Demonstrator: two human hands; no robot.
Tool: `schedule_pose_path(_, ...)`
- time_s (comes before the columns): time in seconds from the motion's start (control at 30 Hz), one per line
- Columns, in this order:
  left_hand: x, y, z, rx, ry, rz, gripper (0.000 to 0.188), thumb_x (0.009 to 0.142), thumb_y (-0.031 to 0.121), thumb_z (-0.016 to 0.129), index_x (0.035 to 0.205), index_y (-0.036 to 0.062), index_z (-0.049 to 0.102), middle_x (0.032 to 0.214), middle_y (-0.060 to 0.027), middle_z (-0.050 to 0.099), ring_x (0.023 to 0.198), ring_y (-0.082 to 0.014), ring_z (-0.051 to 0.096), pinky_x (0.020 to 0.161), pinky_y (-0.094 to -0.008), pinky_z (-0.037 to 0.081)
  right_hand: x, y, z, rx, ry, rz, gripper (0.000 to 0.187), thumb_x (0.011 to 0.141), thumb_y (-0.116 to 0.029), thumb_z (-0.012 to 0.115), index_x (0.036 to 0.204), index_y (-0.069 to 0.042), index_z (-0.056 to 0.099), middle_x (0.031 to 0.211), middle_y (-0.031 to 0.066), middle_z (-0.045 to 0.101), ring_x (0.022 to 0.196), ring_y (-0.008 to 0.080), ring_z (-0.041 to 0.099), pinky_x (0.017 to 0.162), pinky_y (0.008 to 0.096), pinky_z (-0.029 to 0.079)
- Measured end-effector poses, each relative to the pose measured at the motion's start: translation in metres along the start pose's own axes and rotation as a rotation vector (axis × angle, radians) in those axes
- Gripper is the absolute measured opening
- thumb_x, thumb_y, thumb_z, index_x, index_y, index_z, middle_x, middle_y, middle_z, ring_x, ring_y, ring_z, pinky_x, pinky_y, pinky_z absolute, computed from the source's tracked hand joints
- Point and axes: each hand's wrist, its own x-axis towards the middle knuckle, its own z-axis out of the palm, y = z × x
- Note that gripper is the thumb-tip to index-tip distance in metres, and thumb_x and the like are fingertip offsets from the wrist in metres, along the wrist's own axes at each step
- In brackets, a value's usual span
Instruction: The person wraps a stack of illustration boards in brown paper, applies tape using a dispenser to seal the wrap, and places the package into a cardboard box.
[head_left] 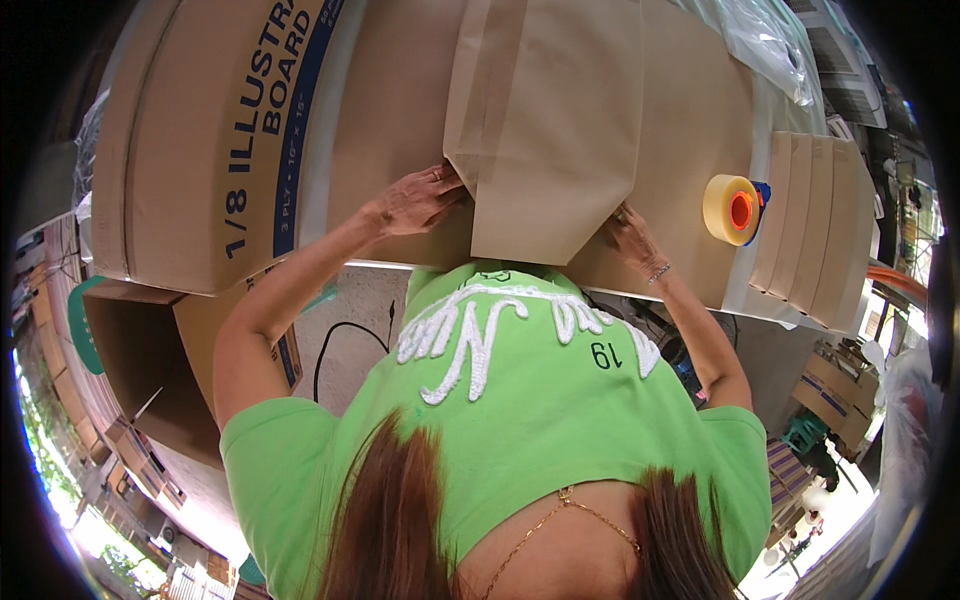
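A large sheet of brown kraft paper (560,120) lies creased on a flat brown board (390,110); its near corners slant inward, and its near end reaches the table edge by my body. My left hand (415,200) grips the paper's left edge near the slanted corner, with fingers curled and the tips partly hidden at the edge. On the opposite side, my right hand (637,240) holds the right slanted edge, its fingertips partly tucked under the paper.
At right lies a tape roll (731,210) on a blue dispenser, beside stacked brown cartons (815,220). A big printed cardboard box (180,130) stands at left, with an open carton (140,350) below it. Clear plastic (765,45) lies at the far right.
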Motion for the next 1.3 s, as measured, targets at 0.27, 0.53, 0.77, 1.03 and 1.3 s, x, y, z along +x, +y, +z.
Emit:
schedule_pose_path(0.27,0.026,-0.021,0.011,-0.299,-0.218,0.052,0.03,0.083,0.019,0.06,0.11,0.0072,0.067,0.119,-0.008,0.062,0.118,-0.0264,0.053,0.107,-0.0431,0.039,0.055,-0.001,-0.019,0.136,-0.383,-0.127,0.04,0.083,-0.017,0.061,0.121,-0.006,0.063,0.13,0.0117,0.059,0.125,0.0331,0.05,0.108,0.0408,0.042)
schedule_pose_path(0.53,0.018,-0.026,0.034,-0.311,-0.062,0.083,0.04,0.073,0.024,0.064,0.11,0.0084,0.065,0.118,-0.0087,0.062,0.116,-0.0275,0.054,0.106,-0.0432,0.04,0.065,0.023,0.047,-0.867,-0.33,-0.765,0.04,0.09,-0.025,0.056,0.126,-0.01,0.058,0.132,0.0103,0.058,0.121,0.027,0.053,0.106,0.04,0.044)
schedule_pose_path(0.77,0.025,-0.017,-0.021,-0.216,-0.289,0.072,0.042,0.082,0.03,0.064,0.115,0.0043,0.061,0.121,-0.0119,0.06,0.115,-0.0295,0.054,0.101,-0.04,0.044,0.072,0.003,-0.017,-0.057,-0.503,-0.331,0.041,0.093,-0.032,0.052,0.127,-0.01,0.057,0.133,0.0113,0.056,0.126,0.028,0.049,0.108,0.0421,0.04)
schedule_pose_path(1.03,0.03,-0.039,-0.009,-0.199,-0.405,0.222,0.047,0.086,0.037,0.061,0.119,0.0041,0.058,0.124,-0.0133,0.058,0.117,-0.0296,0.053,0.103,-0.0393,0.043,0.062,0.018,-0.027,0.086,-0.305,-0.443,0.038,0.089,-0.027,0.056,0.122,-0.008,0.059,0.126,0.0123,0.06,0.119,0.0303,0.054,0.105,0.0397,0.043)
schedule_pose_path(1.3,0.029,-0.038,0.0,-0.288,-0.358,0.288,0.055,0.086,0.037,0.06,0.131,0.0064,0.051,0.133,-0.0131,0.053,0.126,-0.0295,0.048,0.11,-0.0421,0.038,0.068,0.016,-0.001,0.297,-0.313,-0.419,0.031,0.087,-0.021,0.057,0.114,-0.009,0.063,0.116,0.0091,0.063,0.109,0.0259,0.058,0.095,0.0394,0.048)
